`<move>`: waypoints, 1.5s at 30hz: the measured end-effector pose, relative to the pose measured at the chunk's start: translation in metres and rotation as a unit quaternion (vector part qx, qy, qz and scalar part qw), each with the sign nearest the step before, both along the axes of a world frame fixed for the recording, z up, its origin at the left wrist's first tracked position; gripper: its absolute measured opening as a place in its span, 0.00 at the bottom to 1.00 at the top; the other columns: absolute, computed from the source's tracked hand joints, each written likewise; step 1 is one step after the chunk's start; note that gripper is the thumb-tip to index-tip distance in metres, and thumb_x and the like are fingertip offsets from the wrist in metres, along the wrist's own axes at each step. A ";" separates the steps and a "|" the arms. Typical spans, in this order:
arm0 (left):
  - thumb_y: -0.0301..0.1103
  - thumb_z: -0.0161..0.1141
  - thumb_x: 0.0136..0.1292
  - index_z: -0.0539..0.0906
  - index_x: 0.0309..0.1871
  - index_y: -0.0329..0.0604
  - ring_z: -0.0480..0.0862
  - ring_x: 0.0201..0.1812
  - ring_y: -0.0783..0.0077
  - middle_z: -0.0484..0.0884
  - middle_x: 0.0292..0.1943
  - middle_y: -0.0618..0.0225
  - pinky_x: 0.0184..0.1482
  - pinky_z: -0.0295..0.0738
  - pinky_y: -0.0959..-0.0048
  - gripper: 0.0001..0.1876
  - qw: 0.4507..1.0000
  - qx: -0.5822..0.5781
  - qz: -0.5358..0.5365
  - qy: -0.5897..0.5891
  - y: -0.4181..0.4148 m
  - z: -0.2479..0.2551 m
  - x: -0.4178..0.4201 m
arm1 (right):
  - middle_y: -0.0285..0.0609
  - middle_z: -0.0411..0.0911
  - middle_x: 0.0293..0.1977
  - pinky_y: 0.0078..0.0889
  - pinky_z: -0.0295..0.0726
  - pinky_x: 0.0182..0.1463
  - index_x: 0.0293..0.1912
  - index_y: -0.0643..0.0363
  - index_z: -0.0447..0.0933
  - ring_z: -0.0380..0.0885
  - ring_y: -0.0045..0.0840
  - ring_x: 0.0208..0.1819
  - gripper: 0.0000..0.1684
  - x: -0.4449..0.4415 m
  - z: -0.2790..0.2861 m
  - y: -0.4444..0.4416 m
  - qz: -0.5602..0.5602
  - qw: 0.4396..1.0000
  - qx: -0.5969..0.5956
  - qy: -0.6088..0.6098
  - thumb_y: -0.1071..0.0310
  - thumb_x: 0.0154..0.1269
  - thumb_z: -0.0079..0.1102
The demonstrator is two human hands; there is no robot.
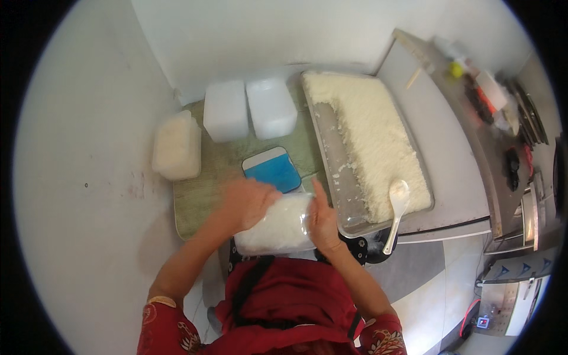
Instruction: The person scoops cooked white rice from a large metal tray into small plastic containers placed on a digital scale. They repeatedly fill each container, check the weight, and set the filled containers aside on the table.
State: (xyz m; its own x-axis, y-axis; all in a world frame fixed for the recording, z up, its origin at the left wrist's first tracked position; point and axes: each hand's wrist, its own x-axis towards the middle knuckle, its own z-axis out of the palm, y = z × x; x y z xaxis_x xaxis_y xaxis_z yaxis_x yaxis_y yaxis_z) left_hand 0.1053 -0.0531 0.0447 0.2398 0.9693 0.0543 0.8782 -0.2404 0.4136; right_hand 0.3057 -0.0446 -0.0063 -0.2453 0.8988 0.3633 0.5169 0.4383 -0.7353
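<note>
A clear plastic container of white rice [279, 224] is at the near edge of the table, close to my lap. My left hand [250, 202], blurred, lies over its upper left part; whether the fingers grip it is unclear. At its right side, my right hand [323, 219] holds the wall with the thumb pointing up. Just beyond the container lies a flat device with a blue top and white end [273, 170], perhaps a scale. To the right, a large metal tray [330, 177] holds a thick layer of rice [368, 133], and a white rice paddle [399, 199] rests on it.
Two stacks of white plastic containers [225, 111] [271, 108] stand at the back of the green table [208, 195]. Filled containers [177, 144] are stacked by the left wall. A counter [470, 120] with assorted kitchen items runs along the right, beside a grey panel.
</note>
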 end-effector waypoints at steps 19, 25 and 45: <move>0.50 0.46 0.65 0.80 0.39 0.33 0.78 0.33 0.74 0.81 0.31 0.61 0.39 0.71 0.73 0.25 0.866 -0.302 0.188 -0.350 -0.035 -0.026 -0.027 | 0.60 0.75 0.26 0.39 0.72 0.32 0.64 0.55 0.56 0.76 0.47 0.28 0.29 -0.007 0.017 -0.002 0.110 0.968 -0.225 0.010 0.61 0.67 0.48; 0.43 0.43 0.69 0.73 0.52 0.36 0.76 0.43 0.65 0.78 0.44 0.58 0.45 0.70 0.69 0.20 0.979 0.034 0.159 -0.127 -0.030 -0.098 -0.093 | 0.49 0.76 0.26 0.26 0.74 0.24 0.69 0.56 0.41 0.77 0.28 0.26 0.38 -0.041 0.047 0.028 0.148 0.931 -0.329 0.059 0.58 0.68 0.47; 0.48 0.45 0.64 0.74 0.45 0.20 0.79 0.40 0.55 0.79 0.41 0.43 0.41 0.71 0.61 0.29 0.786 0.046 0.541 -0.296 0.064 -0.069 -0.308 | 0.44 0.77 0.29 0.16 0.73 0.20 0.66 0.59 0.50 0.78 0.20 0.25 0.30 -0.030 0.008 0.063 0.135 0.887 -0.398 0.190 0.66 0.69 0.44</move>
